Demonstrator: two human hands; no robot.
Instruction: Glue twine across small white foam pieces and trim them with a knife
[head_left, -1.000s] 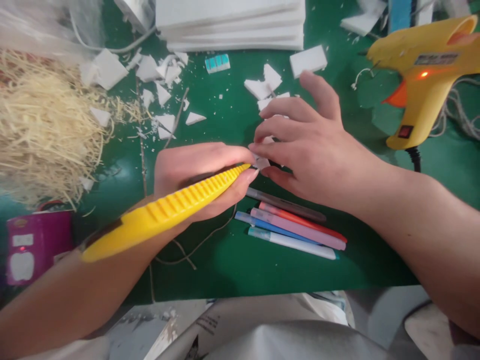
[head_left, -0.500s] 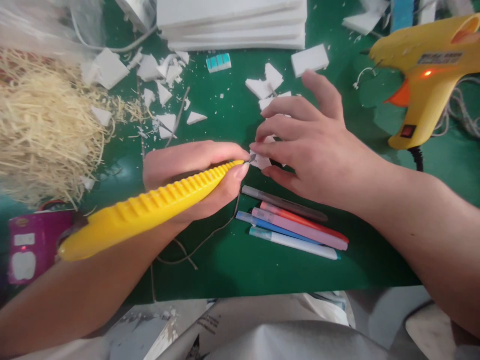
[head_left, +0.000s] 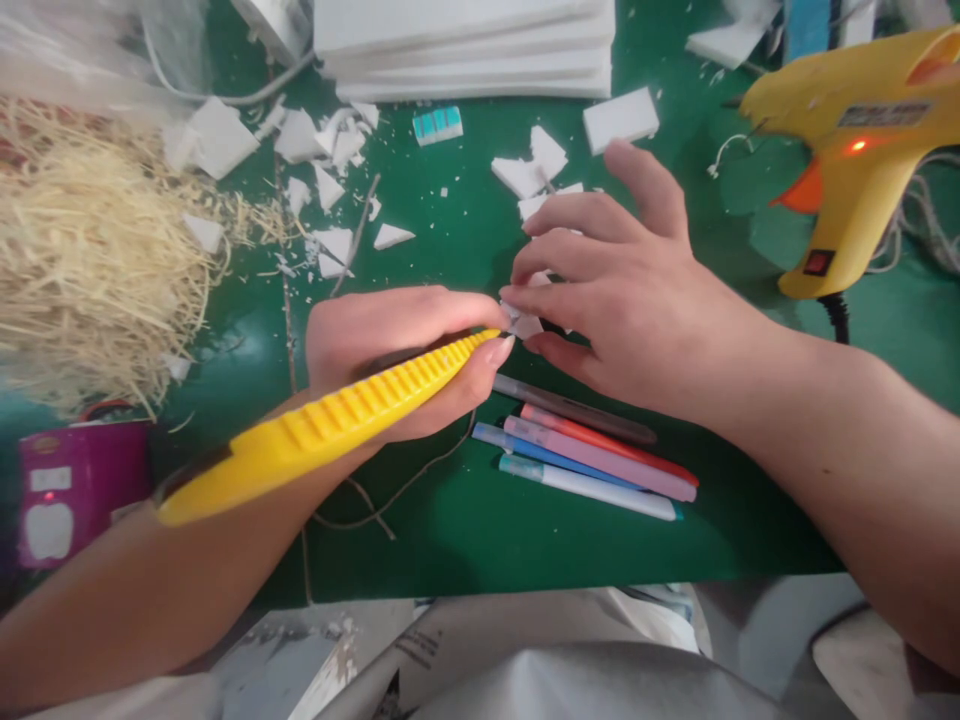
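Observation:
My left hand [head_left: 401, 318] is closed around a yellow utility knife [head_left: 330, 420], whose ridged handle slants down to the left. The knife's front end lies between the thumb and forefinger, pointing at a small white foam piece [head_left: 528, 326]. My right hand [head_left: 626, 290] bends over this piece with its fingertips on it, the forefinger and thumb nearest the knife. Its little finger is raised. The right fingers partly cover the foam, and the blade tip is hard to make out. More white foam scraps [head_left: 517, 178] lie just beyond the right fingers.
Several markers [head_left: 592, 487] lie below the right hand. A yellow glue gun [head_left: 874, 130] with a lit red light is at right. Stacked white foam sheets [head_left: 465, 50] lie at the back. Straw [head_left: 97, 260] and a purple box [head_left: 82, 490] are at left, a teal-topped block [head_left: 437, 126] farther back.
My left hand and the utility knife have shifted a little to the right, closer to the right fingertips. My right hand has stayed in place on the foam piece.

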